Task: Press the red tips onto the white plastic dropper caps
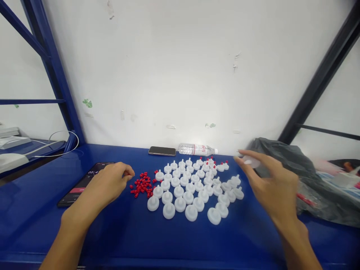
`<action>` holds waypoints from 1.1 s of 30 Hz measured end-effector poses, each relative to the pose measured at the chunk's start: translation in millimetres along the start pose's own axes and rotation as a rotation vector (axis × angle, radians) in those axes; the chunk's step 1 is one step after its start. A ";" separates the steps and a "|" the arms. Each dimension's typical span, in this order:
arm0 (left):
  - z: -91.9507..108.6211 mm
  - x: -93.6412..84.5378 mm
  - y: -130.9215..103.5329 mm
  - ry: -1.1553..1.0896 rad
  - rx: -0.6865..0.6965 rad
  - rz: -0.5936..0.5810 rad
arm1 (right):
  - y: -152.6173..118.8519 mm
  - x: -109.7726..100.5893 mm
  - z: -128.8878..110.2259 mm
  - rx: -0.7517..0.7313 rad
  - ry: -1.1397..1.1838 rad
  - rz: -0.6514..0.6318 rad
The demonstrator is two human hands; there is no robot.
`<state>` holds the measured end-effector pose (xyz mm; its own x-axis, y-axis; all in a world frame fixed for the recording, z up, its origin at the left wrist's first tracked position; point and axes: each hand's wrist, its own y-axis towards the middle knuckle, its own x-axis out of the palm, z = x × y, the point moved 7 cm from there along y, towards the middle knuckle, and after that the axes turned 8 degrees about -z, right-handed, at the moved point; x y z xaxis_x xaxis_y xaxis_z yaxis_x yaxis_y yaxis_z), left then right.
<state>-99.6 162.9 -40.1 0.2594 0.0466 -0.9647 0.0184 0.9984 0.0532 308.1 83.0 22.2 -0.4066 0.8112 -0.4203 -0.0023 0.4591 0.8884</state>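
Observation:
My left hand [114, 182] is above the blue table, just left of a pile of small red caps [143, 183]. Its fingers are pressed together, and whatever may be between them is too small to make out. On the right, my right hand [270, 176] is raised with thumb and fingers around a white, rounded piece [252, 162], partly hidden by the fingers. Many white round lids with spouts [189, 197] stand in the middle between the hands. Several at the back right carry red caps [212, 159] on their spouts.
A black phone [162, 150] and a clear bottle [197, 149] lie by the wall. A larger device with a timer [80, 183] is under my left forearm. Grey plastic bags [270, 150] are at the right; cables and white boxes [12, 142] at the far left.

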 end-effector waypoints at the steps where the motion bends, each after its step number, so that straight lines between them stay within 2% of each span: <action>1: -3.8 3.4 2.9 0.003 -0.002 -0.006 | 0.5 2.9 -0.5 -0.020 0.018 -0.031; 6: -13.4 13.8 7.4 0.033 -0.006 -0.021 | 11.8 10.4 4.3 -0.015 0.051 -0.093; 8: -14.7 16.6 7.9 0.042 0.000 -0.030 | 24.1 16.8 15.7 0.025 0.042 -0.140; 10: -15.2 19.0 8.8 0.049 0.005 -0.039 | 38.3 29.7 33.5 0.087 0.032 -0.250; 12: -15.3 20.9 10.2 0.057 0.009 -0.046 | 45.8 55.8 52.1 0.135 0.061 -0.535; 14: -15.5 23.1 11.6 0.061 0.014 -0.057 | 40.6 81.9 66.3 0.145 0.102 -0.845; 16: -16.4 25.4 13.2 0.060 0.023 -0.071 | 32.8 96.3 77.9 0.144 0.101 -0.983; 21: -22.5 28.7 18.3 0.064 0.054 -0.061 | 15.1 114.9 93.9 0.157 0.022 -1.021; 27: -28.3 31.2 21.7 0.057 0.073 -0.014 | 6.2 125.9 92.1 0.167 -0.003 -1.064; 30: -27.3 31.0 20.4 0.049 0.079 -0.001 | 14.7 117.8 99.8 0.193 -0.025 -0.990; 33: -24.1 30.4 19.8 0.042 0.084 -0.013 | 22.2 111.3 119.0 0.258 -0.081 -0.894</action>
<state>-114.6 184.8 -74.6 0.2181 0.0367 -0.9752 0.1030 0.9928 0.0604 371.5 226.6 -26.9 -0.2869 0.1366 -0.9482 -0.0764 0.9834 0.1648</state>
